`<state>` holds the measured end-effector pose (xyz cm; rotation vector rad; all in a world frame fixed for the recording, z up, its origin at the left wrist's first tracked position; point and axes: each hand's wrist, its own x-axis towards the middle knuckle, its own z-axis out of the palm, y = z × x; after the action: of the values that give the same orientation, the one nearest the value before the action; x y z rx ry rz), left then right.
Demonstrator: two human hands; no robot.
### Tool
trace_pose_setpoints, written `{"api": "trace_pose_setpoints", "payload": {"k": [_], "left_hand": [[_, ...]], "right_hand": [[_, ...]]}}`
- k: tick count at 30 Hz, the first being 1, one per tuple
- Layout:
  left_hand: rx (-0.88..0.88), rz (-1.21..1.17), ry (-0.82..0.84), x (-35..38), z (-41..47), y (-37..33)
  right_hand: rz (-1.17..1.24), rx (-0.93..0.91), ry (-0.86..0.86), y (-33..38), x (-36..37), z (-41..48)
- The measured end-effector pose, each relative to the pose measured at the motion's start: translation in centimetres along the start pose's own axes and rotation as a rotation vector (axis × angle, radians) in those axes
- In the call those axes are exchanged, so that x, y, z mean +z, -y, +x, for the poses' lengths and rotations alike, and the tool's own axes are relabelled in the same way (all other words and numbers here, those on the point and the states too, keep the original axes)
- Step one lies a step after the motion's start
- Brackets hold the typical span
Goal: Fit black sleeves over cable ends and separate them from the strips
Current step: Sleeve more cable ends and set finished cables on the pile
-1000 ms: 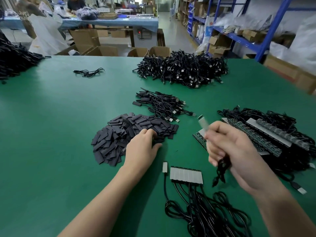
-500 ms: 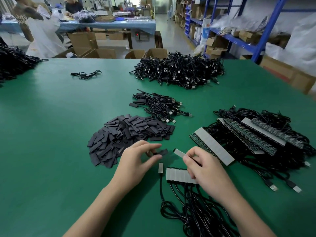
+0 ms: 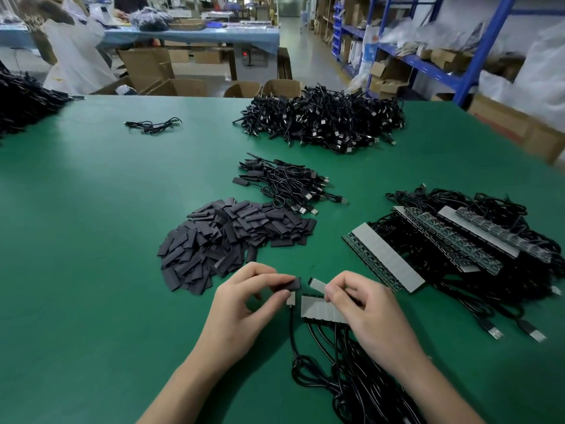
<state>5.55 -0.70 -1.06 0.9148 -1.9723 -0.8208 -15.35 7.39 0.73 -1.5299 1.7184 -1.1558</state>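
Note:
My left hand [image 3: 241, 307] pinches one black sleeve [image 3: 292, 284] between thumb and fingers, its open end facing right. My right hand [image 3: 367, 313] pinches a grey cable end [image 3: 316, 284] that points left at the sleeve, a small gap between them. Just below lies a short grey strip [image 3: 321, 309] with several cables [image 3: 351, 377] attached, and one separated cable end [image 3: 291, 298] beside it. A heap of loose black sleeves [image 3: 229, 240] lies beyond my left hand.
Longer strips with cables [image 3: 458, 249] are stacked at the right. A small bundle of sleeved cables [image 3: 287, 185] lies mid-table, a big cable pile [image 3: 324, 120] behind it. The green table [image 3: 91, 240] ends at cardboard boxes; blue shelving [image 3: 428, 62] stands at the right.
My left hand left the sleeve heap with one sleeve. My right hand came down with the cable end, and the two hands now meet above the short strip.

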Motion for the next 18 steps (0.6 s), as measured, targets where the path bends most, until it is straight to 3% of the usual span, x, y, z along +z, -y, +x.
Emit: {"api": "trace_pose_setpoints", "payload": {"k": [18], "left_hand": [[0.084, 0.007, 0.035, 0.13, 0.08, 0.08]], "right_hand": [[0.024, -0.054, 0.059, 0.03, 0.2, -0.21]]}}
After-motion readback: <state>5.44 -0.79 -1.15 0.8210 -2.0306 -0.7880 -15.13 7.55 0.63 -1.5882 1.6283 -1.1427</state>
